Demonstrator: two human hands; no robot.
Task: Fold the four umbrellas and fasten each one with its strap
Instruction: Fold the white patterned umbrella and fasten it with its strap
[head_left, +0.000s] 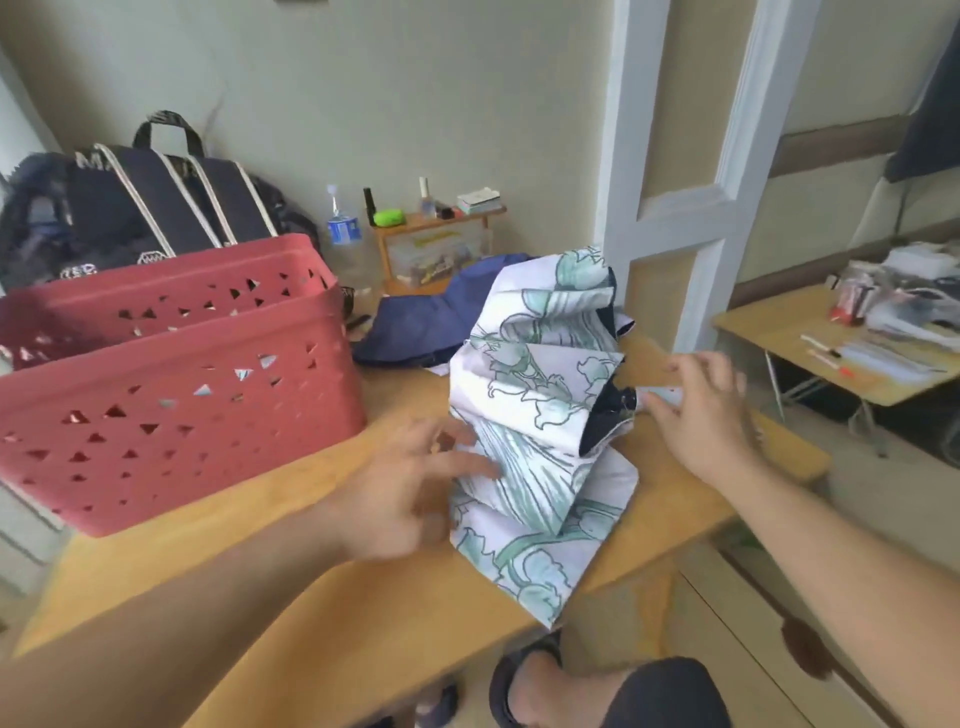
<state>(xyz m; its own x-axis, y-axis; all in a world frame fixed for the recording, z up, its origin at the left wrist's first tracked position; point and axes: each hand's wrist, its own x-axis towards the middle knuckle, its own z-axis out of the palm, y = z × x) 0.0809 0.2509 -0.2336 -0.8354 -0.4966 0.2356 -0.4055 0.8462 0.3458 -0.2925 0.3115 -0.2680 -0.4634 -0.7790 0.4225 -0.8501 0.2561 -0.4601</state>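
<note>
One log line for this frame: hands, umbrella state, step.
left hand: fingers on canopy | right hand: grips handle | floral umbrella: collapsed, loose, unstrapped, on table | navy umbrella: behind, unfolded | step: gathering folds

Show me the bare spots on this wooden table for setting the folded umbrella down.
Bare wood lies along the near edge of the wooden table, in front of the red basket and left of the floral umbrella. A narrower strip shows right of the umbrella, beyond the right hand. The far side is crowded by the navy umbrella.
</note>
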